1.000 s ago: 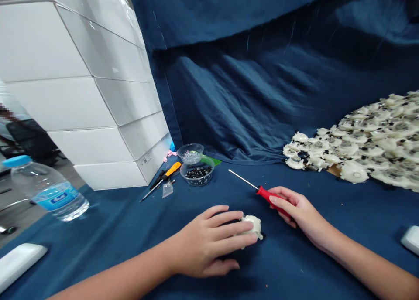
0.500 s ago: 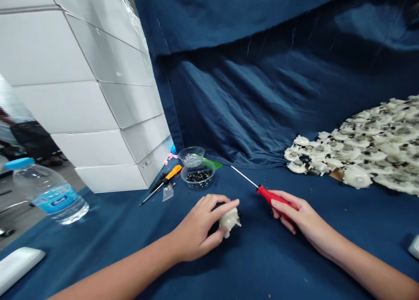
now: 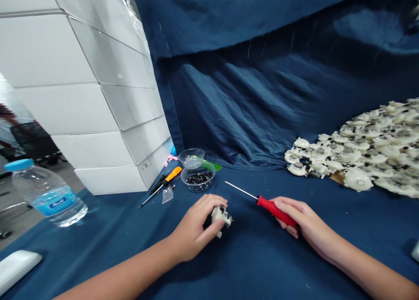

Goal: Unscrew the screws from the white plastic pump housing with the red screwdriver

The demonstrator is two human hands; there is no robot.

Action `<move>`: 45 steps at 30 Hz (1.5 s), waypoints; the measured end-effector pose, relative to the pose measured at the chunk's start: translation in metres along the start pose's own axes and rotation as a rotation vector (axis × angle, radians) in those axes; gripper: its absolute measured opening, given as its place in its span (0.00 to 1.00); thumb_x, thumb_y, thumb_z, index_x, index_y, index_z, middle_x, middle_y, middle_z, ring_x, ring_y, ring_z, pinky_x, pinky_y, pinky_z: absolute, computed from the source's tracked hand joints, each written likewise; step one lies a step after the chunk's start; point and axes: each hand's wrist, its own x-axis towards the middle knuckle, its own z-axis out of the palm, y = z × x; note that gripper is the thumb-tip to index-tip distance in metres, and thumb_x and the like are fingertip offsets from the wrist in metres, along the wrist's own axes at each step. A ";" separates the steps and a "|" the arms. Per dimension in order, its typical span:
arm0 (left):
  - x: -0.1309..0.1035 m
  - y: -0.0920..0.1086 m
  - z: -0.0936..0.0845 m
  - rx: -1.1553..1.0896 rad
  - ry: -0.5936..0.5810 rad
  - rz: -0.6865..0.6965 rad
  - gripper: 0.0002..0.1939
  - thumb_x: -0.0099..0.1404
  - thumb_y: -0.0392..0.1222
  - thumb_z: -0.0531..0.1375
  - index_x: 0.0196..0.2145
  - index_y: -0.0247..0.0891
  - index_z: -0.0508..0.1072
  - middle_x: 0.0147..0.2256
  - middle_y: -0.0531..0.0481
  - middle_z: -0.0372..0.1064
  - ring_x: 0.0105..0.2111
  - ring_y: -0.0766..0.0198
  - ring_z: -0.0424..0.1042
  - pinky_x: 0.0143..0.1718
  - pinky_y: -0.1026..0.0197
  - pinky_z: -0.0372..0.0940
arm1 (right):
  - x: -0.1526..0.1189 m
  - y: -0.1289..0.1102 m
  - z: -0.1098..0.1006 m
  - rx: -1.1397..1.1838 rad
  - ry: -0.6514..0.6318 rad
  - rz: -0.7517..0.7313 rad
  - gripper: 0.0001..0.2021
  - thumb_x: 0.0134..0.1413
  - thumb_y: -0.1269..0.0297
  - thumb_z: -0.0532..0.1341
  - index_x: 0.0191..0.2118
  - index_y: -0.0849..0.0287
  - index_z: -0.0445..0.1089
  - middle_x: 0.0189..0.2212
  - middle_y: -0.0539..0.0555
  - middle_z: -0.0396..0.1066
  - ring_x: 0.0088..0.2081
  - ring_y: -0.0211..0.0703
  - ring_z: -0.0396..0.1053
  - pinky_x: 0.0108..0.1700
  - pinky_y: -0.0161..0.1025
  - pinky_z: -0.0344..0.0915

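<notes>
Blue cloth (image 3: 262,256) is spread over the whole work surface and hung up behind it as a backdrop. At the left, a stack of white boxes (image 3: 81,95) is seen, wrapped in clear film. A heap of white plastic parts (image 3: 366,160) is piled on the cloth at the far right. A water bottle (image 3: 46,195) with a blue cap is laid near the left edge.

The left hand (image 3: 196,223) is closed around a small white part (image 3: 221,215), which is held just above the cloth in front of the person, its pegged face turned toward the right hand. A second ago the same part was pressed flat under the spread fingers; since then it has been picked up and tilted on edge, so a face that was hidden against the cloth is now exposed. The right hand (image 3: 301,223) is wrapped around the handle of a red screwdriver (image 3: 271,206), whose metal shaft is pointed up and to the left, well clear of the part; it has hardly been moved.

Two clear bowls are set behind the hands: the nearer bowl (image 3: 198,178) is filled with small black pieces, probably screws, and the farther bowl (image 3: 191,157) with something silvery, too small to identify. An orange-handled screwdriver (image 3: 163,182) is laid just beside them.
</notes>
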 end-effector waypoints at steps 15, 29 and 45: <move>0.005 -0.018 0.004 -0.456 0.049 -0.290 0.21 0.80 0.56 0.51 0.61 0.41 0.63 0.55 0.43 0.69 0.53 0.55 0.70 0.55 0.53 0.64 | 0.004 0.009 -0.002 -0.152 -0.048 0.019 0.27 0.63 0.37 0.63 0.44 0.59 0.80 0.19 0.47 0.67 0.18 0.34 0.54 0.24 0.34 0.46; 0.005 -0.015 0.003 -0.406 0.026 -0.284 0.22 0.80 0.59 0.49 0.60 0.42 0.63 0.52 0.43 0.70 0.51 0.54 0.69 0.55 0.52 0.65 | 0.005 0.015 -0.004 -0.175 -0.051 0.004 0.29 0.62 0.35 0.62 0.47 0.60 0.80 0.19 0.47 0.67 0.18 0.34 0.55 0.23 0.34 0.47; 0.005 -0.020 0.005 -0.376 0.040 -0.265 0.22 0.80 0.58 0.48 0.60 0.41 0.63 0.50 0.43 0.70 0.52 0.55 0.69 0.54 0.53 0.65 | 0.002 0.012 -0.001 -0.214 -0.045 -0.041 0.30 0.64 0.35 0.61 0.50 0.58 0.81 0.22 0.48 0.67 0.21 0.35 0.55 0.24 0.34 0.48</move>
